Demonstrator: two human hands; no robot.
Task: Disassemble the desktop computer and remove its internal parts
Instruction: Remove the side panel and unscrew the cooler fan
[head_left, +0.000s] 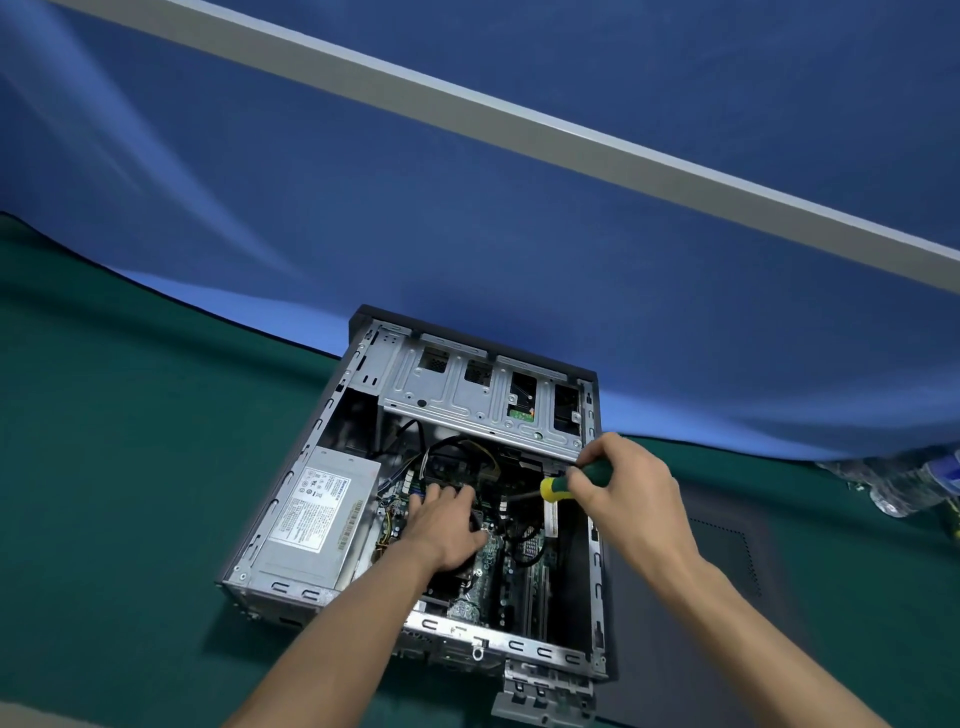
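the desktop computer case (332, 457) lies on its side on the green table (104, 493), open side up, with its far end against the blue partition (467, 208). your left hand (447, 525) reaches down into the middle of the case, palm down, fingers spread and fairly straight, resting on the parts over the motherboard (488, 558); what lies under the palm is hidden, so you cannot tell whether it holds anything. your right hand (628, 488) is curled round the green handle of a screwdriver (571, 483), whose yellow collar shows just past your fingers. its dark shaft points left and slightly down into the case, toward the area just beside your left hand's fingertips; the tip is lost among dark cables (452, 452).

the grey power supply (311, 514) with its white label sits in the left side of the case, near your left wrist. the silver drive cage (467, 395) spans the far end, just beyond your right hand. a removed dark side panel (701, 597) lies flat on the table under and to the right of the case. a small metal bracket (545, 696) rests at the near right corner of the case. clear plastic bottles (904, 483) lie at the right edge of the table, well apart from the case.
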